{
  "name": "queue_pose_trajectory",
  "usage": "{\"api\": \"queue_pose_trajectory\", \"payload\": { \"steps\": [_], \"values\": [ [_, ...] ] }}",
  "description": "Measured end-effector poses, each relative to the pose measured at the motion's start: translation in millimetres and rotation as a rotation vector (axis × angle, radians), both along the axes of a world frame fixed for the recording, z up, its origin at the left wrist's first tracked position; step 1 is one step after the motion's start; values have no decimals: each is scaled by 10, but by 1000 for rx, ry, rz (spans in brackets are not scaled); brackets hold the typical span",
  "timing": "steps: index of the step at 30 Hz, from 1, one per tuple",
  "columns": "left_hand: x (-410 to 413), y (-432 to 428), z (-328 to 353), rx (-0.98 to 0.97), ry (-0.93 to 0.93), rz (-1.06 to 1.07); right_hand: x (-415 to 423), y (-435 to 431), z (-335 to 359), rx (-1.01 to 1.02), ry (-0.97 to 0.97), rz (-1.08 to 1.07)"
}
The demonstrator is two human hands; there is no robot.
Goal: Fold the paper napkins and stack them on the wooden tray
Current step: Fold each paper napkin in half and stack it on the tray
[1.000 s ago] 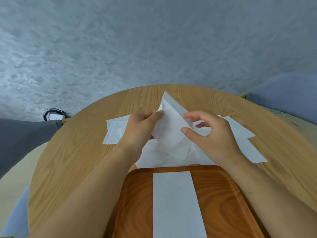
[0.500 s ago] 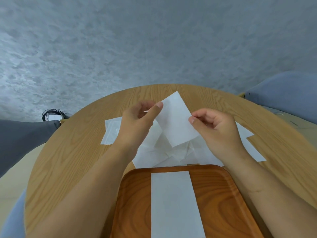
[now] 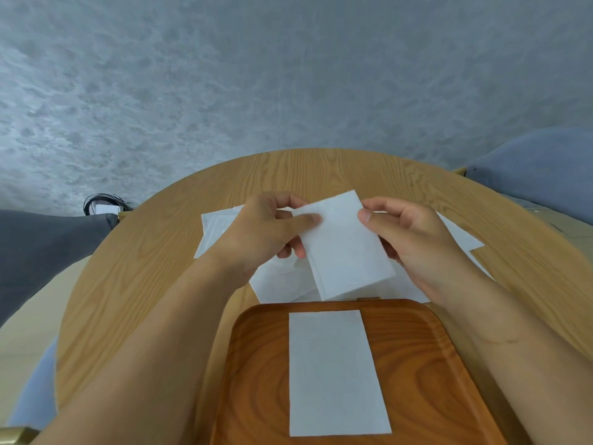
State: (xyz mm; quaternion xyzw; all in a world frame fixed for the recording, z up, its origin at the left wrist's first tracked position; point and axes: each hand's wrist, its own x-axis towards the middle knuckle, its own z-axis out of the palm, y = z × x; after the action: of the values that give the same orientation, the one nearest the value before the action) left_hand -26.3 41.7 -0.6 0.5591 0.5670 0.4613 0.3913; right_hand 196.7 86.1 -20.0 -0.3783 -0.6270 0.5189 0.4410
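Held napkin (image 3: pixel 345 252), already folded to a rectangle, is kept in the air above the desk (image 3: pixel 144 284), just beyond the far edge of the wooden tray (image 3: pixel 256 364). It is pinched on its left side by the left hand (image 3: pixel 266 232), thumb on top, and on its right side by the right hand (image 3: pixel 414 242), so both grips are clamped on the same sheet. Its long axis runs far-to-near, skewed a little so the near end points rightward. Stacked napkin (image 3: pixel 333 370) lies flat in the tray's middle, long axis also far-to-near. The tray is found straight nearward of both grips, toward the person; neither hand is judged clearly nearer, and the held sheet's near edge sits almost over the tray's far rim. A short pull nearward plus a small twist to square the two long axes is judged to be needed before lay-down. Loose napkins (image 3: pixel 215 229) are spread on the desk under and to either side of the hands, still to be folded
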Motion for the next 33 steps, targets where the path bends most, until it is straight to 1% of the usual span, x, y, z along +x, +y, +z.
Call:
{"api": "queue_pose_trajectory", "payload": {
  "steps": [3, 6, 9, 12, 19, 23, 28, 33],
  "values": [
    [-24, -12, 6, -112, 33, -99, 26, -28, 48, -56, 0, 50],
    [-33, -53, 24, -199, 115, -242, 70, -33, 58, -74, -130, 173],
    [-56, -91, 49, -230, 176, -360, 96, -56, 80, -104, -248, 306],
    [-71, -118, 76, -255, 233, -454, 111, -92, 105, -98, -316, 378],
    [-45, -127, 66, -285, 361, -569, 101, -195, 125, -124, -498, 592],
    [-48, -125, 63, -292, 428, -561, 100, -182, 113, -83, -595, 582],
    [-59, -124, 66, -297, 448, -561, 102, -181, 113, -45, -614, 632],
    [-68, -125, 67, -308, 452, -606, 99, -180, 103, -9, -573, 586]
  ]
}}
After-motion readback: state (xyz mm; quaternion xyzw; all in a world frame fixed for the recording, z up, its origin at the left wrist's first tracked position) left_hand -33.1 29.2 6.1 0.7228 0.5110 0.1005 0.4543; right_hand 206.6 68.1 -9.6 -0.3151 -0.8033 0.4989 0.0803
